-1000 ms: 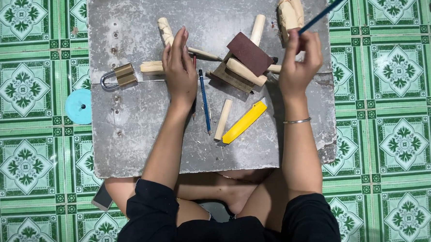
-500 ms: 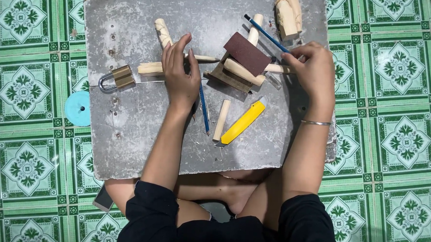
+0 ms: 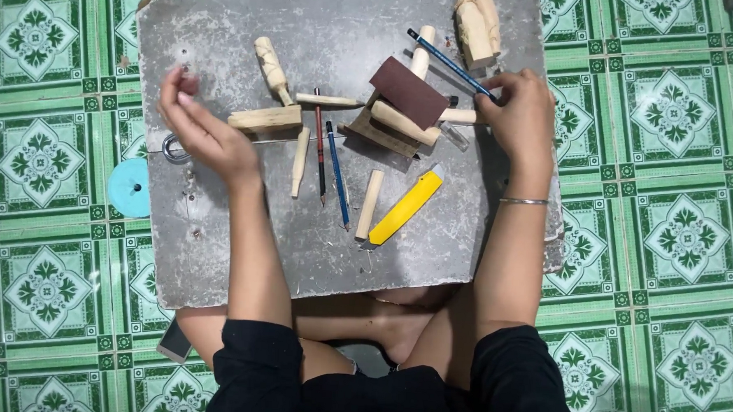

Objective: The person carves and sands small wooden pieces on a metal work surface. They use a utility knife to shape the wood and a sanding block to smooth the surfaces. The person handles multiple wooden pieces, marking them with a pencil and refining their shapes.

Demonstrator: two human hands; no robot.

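One green patterned tile floor [image 3: 661,244] carries a grey slab [image 3: 216,249], and the seated person works over it with everything lying loose on its surface, nothing in a box or tray. The left hand [image 3: 201,129] hovers above the slab's left edge, fingertips bunched together; whether they pinch anything I cannot tell. The right hand [image 3: 523,114], near the right edge, grips a blue pencil [image 3: 447,59] between thumb and fingers, its length slanting toward the far edge, beside a stack of wooden pieces [image 3: 395,125] topped by a brown sanding sheet [image 3: 408,91] at the slab's middle. Two carved wooden pieces [image 3: 477,25] stand at the far right corner. A yellow utility knife [image 3: 406,208], a short dowel [image 3: 370,202], a red pencil [image 3: 321,146] and a second blue pencil [image 3: 337,172] lie toward the near edge.
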